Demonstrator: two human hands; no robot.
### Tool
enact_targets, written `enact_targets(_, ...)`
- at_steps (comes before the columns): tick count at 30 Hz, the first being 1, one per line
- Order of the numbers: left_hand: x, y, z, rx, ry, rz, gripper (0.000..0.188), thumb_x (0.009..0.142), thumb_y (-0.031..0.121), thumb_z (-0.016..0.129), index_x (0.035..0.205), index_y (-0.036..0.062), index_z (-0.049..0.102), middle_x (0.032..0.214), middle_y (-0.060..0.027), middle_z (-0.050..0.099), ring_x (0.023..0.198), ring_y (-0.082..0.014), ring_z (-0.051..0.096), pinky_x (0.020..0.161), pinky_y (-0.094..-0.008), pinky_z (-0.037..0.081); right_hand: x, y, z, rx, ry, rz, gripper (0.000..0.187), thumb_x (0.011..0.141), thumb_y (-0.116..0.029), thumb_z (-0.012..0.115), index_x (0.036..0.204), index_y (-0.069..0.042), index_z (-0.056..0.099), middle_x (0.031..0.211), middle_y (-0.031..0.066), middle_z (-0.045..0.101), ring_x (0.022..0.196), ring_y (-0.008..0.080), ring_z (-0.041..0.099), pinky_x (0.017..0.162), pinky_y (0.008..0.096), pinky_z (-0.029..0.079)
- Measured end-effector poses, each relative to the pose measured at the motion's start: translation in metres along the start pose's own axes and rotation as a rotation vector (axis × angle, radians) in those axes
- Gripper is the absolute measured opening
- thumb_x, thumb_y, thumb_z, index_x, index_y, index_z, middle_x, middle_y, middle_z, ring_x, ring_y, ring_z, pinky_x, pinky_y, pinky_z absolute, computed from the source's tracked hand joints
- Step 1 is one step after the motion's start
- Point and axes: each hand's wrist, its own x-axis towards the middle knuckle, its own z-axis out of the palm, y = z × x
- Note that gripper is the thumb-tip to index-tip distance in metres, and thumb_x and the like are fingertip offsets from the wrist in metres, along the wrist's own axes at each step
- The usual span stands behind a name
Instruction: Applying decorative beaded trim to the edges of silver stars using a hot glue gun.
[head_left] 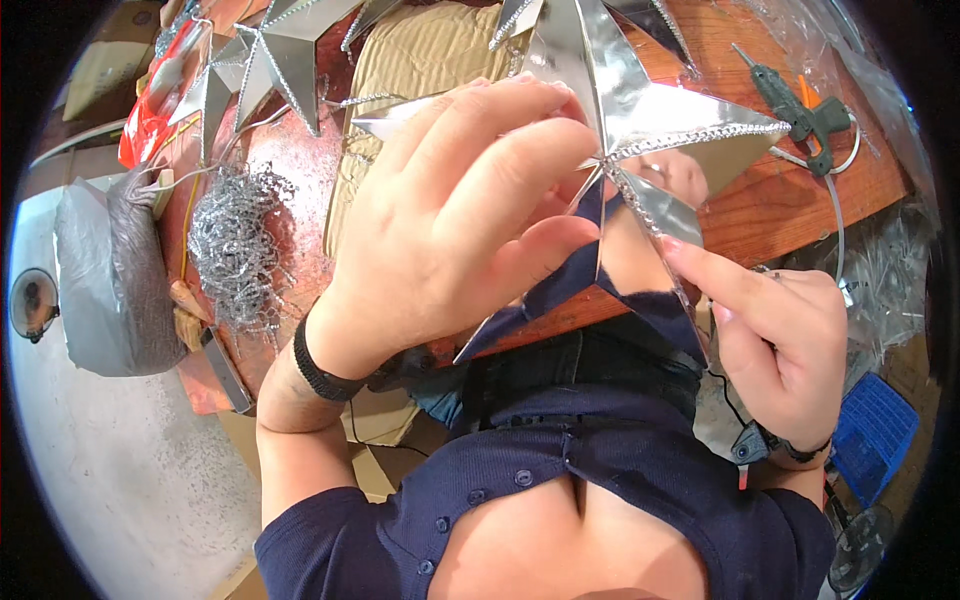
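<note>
A mirror-like silver star leans at the table's near edge, its points spreading around a raised centre. Silver braid trim runs along the ridge of its right point, and another strip goes from the centre down the lower right ridge. My left hand is curled over the star's left side, thumb near the centre; its fingertips are partly hidden. My right hand presses its index fingertip on the trimmed lower right edge, with the thumb close below and the other fingers folded.
A glue gun lies on the wooden table at the right, its cord trailing down. More silver stars and a tangle of silver trim are at the left. Cardboard lies behind; a grey plastic bag stands far left.
</note>
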Motion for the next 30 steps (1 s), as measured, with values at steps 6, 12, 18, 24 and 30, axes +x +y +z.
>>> enact_targets(6, -0.002, 0.0, 0.004, 0.026, 0.023, 0.042, 0.041, 0.093, 0.027, 0.071, 0.121, 0.0016, 0.057, 0.125, -0.0242, 0.061, 0.11, -0.035, 0.064, 0.092, -0.0407, 0.053, 0.001, 0.0, -0.006, -0.045, -0.041, -0.008, 0.042, 0.077, 0.007, 0.054, 0.115, 0.002, 0.072, 0.058, 0.0082, 0.056, 0.046, 0.02, 0.055, 0.049, 0.0309, 0.04)
enact_targets(12, -0.004, -0.001, 0.006, 0.0, 0.035, 0.056, 0.039, 0.091, 0.021, 0.072, 0.121, 0.0015, 0.057, 0.126, -0.0242, 0.06, 0.109, -0.0357, 0.063, 0.093, -0.0412, 0.053, 0.002, 0.005, -0.008, -0.046, -0.095, -0.051, 0.042, 0.078, 0.007, 0.054, 0.117, 0.002, 0.071, 0.057, 0.0071, 0.055, 0.046, 0.0197, 0.054, 0.049, 0.0304, 0.04)
enact_targets(18, -0.001, 0.001, 0.007, 0.013, 0.046, 0.072, 0.034, 0.089, 0.012, 0.072, 0.119, 0.0025, 0.06, 0.124, -0.0241, 0.06, 0.114, -0.0382, 0.062, 0.094, -0.0433, 0.053, -0.001, 0.0, -0.011, -0.09, -0.094, -0.008, 0.042, 0.076, 0.007, 0.055, 0.114, 0.002, 0.072, 0.054, 0.0062, 0.054, 0.045, 0.0194, 0.054, 0.049, 0.0303, 0.04)
enact_targets(24, -0.001, 0.002, 0.007, 0.006, 0.036, 0.067, 0.03, 0.088, 0.008, 0.07, 0.117, 0.0035, 0.064, 0.123, -0.0237, 0.059, 0.115, -0.0387, 0.062, 0.095, -0.0443, 0.053, 0.001, 0.0, -0.014, -0.113, -0.102, -0.044, 0.043, 0.075, 0.008, 0.055, 0.114, 0.003, 0.072, 0.053, 0.0066, 0.053, 0.042, 0.0195, 0.052, 0.047, 0.0307, 0.038)
enact_targets(30, -0.002, 0.003, 0.005, 0.056, 0.017, 0.059, 0.03, 0.086, 0.005, 0.069, 0.116, 0.0042, 0.067, 0.123, -0.0232, 0.059, 0.114, -0.0383, 0.063, 0.094, -0.043, 0.053, 0.002, 0.004, -0.008, -0.093, -0.076, -0.092, 0.043, 0.075, 0.009, 0.054, 0.114, 0.005, 0.071, 0.052, 0.007, 0.053, 0.042, 0.0193, 0.052, 0.046, 0.0306, 0.037)
